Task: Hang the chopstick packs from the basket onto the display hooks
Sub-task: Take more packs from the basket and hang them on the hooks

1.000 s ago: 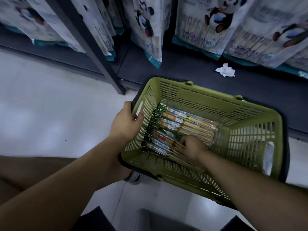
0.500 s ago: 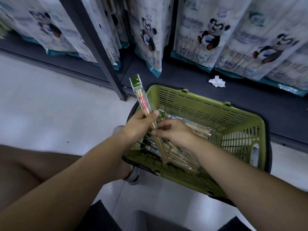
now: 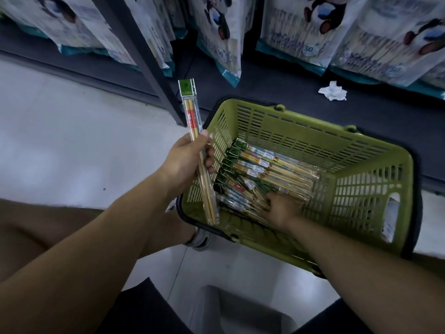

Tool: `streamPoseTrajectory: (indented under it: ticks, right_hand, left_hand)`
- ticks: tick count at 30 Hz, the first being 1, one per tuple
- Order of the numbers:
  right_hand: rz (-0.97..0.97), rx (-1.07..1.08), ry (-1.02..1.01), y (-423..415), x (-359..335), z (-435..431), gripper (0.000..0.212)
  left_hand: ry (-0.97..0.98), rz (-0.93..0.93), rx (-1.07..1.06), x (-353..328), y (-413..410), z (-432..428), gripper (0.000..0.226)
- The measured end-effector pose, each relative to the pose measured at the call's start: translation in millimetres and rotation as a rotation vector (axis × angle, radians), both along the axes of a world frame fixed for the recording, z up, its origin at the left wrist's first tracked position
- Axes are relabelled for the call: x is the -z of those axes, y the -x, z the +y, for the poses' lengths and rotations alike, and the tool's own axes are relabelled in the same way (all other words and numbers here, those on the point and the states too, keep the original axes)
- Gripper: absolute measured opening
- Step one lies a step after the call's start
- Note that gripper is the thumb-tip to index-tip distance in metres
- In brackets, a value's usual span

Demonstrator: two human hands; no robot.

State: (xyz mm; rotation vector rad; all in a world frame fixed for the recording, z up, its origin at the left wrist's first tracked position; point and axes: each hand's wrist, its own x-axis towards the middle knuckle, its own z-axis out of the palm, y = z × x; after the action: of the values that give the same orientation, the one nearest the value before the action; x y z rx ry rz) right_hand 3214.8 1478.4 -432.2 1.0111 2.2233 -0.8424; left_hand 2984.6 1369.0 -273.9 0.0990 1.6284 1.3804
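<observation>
A green plastic basket (image 3: pixel 284 124) stands on the floor in front of a low dark shelf. Several clear chopstick packs with green header cards (image 3: pixel 272 167) lie in a pile on its bottom. My left hand (image 3: pixel 185 160) grips one chopstick pack (image 3: pixel 191 116) upright over the basket's left rim, green card on top. My right hand (image 3: pixel 280 208) is down inside the basket, fingers curled on the packs at the near side of the pile; what the fingers hold is hidden.
Large white panda-printed bags (image 3: pixel 313 27) hang in a row above the dark shelf (image 3: pixel 277 83). A crumpled white paper (image 3: pixel 333 91) lies on the shelf. A dark metal upright (image 3: pixel 144 59) slants down left of the basket. Pale tiled floor (image 3: pixel 60 141) lies to the left.
My right hand let go of the pack held by my left hand and went back down into the basket. My left hand keeps the pack raised by the rim.
</observation>
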Motion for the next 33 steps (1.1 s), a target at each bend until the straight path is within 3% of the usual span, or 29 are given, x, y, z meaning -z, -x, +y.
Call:
streamPoseTrajectory:
  ticks: [6, 11, 23, 33]
  right_hand:
    - [-0.013, 0.022, 0.011, 4, 3, 1, 0.026]
    - [-0.010, -0.027, 0.094, 6, -1, -1, 0.029]
    - [-0.041, -0.114, 0.082, 9, -4, -1, 0.022]
    - [0.011, -0.051, 0.107, 1, -1, 6, 0.014]
  left_hand:
    - [0.001, 0.017, 0.009, 4, -2, 5, 0.021]
    - [0.027, 0.051, 0.017, 10, -7, 6, 0.021]
    - [0.039, 0.081, 0.028, 12, -9, 5, 0.023]
    - [0.037, 0.074, 0.020, 12, -10, 4, 0.023]
